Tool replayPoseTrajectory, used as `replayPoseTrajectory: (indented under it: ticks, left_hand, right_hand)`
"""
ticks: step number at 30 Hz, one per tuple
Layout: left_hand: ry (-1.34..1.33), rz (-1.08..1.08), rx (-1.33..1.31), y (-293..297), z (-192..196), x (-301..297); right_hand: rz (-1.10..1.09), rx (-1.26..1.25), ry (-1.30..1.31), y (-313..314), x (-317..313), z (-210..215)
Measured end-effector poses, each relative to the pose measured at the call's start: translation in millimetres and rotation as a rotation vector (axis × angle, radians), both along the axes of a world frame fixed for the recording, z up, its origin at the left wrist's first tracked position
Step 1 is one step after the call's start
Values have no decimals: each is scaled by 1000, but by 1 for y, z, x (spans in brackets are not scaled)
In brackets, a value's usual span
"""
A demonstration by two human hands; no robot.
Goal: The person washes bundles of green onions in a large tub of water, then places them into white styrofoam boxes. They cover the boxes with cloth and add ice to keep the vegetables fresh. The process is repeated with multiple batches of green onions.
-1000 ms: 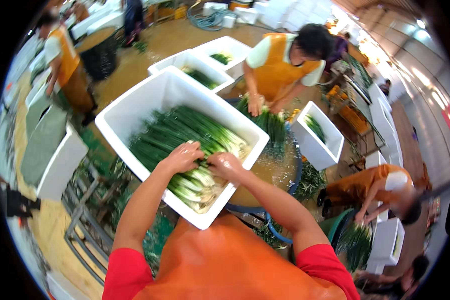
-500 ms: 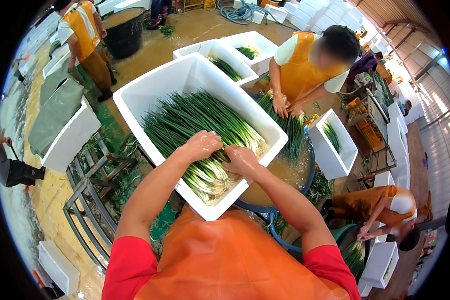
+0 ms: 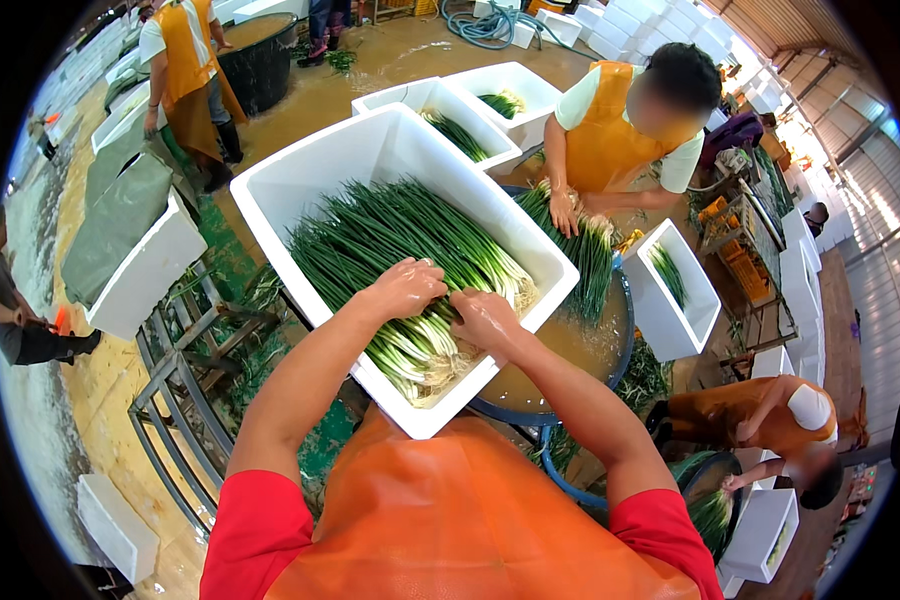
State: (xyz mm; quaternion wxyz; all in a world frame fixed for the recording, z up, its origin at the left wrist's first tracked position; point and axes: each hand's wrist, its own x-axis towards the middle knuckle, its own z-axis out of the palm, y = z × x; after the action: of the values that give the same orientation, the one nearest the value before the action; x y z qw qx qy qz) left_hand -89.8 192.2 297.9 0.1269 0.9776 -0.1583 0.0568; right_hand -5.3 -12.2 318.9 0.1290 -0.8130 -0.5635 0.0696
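Head view: your left hand [image 3: 407, 287] and right hand [image 3: 482, 318] rest side by side, fingers curled down onto the scallions [image 3: 400, 250], pressing rather than gripping. The scallions lie packed in a white crate [image 3: 300, 180], green tops away from you, white rooted ends near. More white crates [image 3: 515, 85] stand behind; a tub [image 3: 590, 350] of brown water sits right.
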Motion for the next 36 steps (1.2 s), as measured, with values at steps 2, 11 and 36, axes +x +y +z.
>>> replayPoseTrajectory:
  ticks: [2, 11, 36]
  left_hand:
    - [18, 10, 9, 0, 0, 1]
    - [62, -2, -51, 5, 5, 10]
    - [172, -58, -118, 1, 0, 7]
  right_hand:
    - [-4, -72, 2, 2, -1, 0]
    - [14, 88, -25, 2, 6, -13]
    - [126, 212, 565, -164, 43, 50]
